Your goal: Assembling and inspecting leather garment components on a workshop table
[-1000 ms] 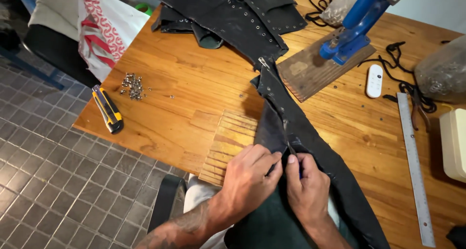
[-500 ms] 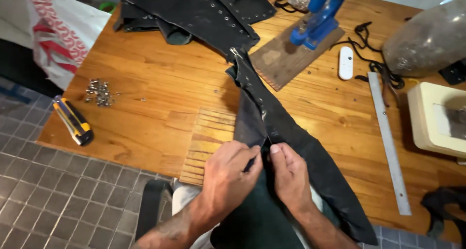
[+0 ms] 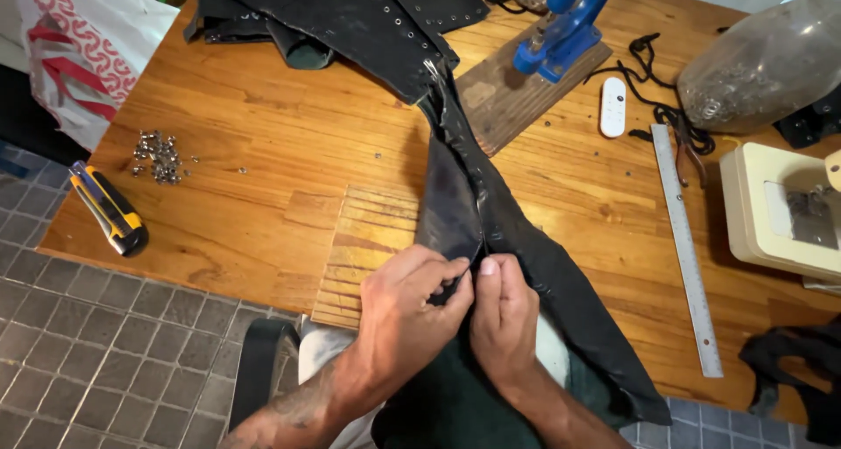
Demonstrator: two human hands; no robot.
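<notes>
Both hands [image 3: 455,313] pinching black leather strip [image 3: 491,212]

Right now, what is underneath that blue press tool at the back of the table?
The blue press tool stands on a bare wooden board, which lies on the wooden table. Black fabric overlaps the board's left corner. Whatever lies beneath the board is hidden.

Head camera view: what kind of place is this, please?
Probably a small leather or garment workshop. On the wooden table lie a black eyelet-studded garment, a blue hand press, loose metal rivets and a steel ruler.
</notes>
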